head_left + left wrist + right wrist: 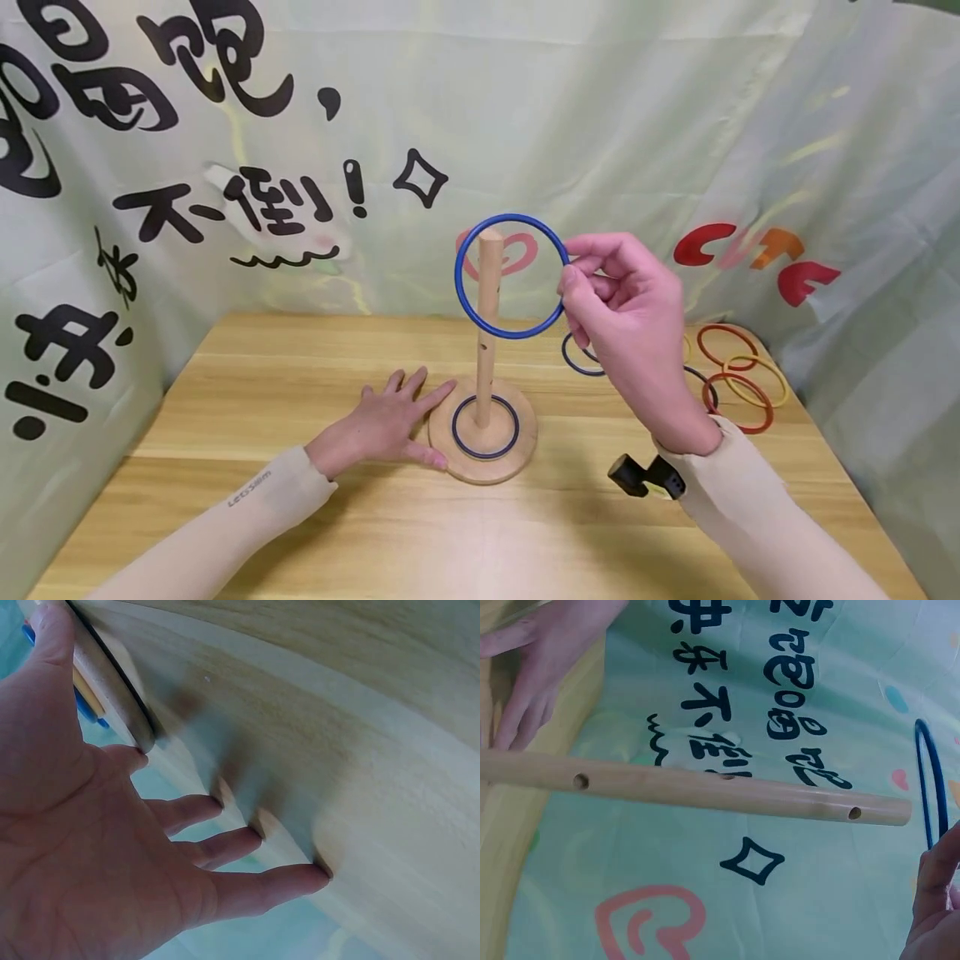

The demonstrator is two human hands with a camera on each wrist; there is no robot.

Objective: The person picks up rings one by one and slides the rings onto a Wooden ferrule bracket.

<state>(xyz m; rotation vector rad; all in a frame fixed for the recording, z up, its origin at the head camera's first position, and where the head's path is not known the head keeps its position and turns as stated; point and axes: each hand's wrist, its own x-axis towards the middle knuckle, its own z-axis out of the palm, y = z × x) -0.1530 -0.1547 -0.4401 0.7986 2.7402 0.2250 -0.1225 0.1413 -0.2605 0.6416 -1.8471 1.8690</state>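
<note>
The right hand (630,304) pinches a slim, round blue ring (513,217) by its right-hand edge, thumb against fingers with the grip closed, and holds it up near the top of a pale, round wooden post (486,358). From the head view the post's tip appears inside the ring, as though encircled; the right wrist view shows otherwise — the ring is beyond the tip, seen nearly edge-on, with a gap between them. That side view also shows holes drilled along the post.

The left hand (386,425) lies with fingers spread, gripping nothing, beside the flat, round wooden base (483,471). The left wrist view adds the palm side: the base's rim sits between thumb and index finger, and the other fingertips rest on the light wood-grain table (262,375).

A thin, dark blue ring (486,456) lies flat on the base around the foot of the post. Only the head view shows the loose rings at the right: two red rings (771,412) overlapping a yellow ring (785,387), and another blue ring partly hidden by the right hand.
</note>
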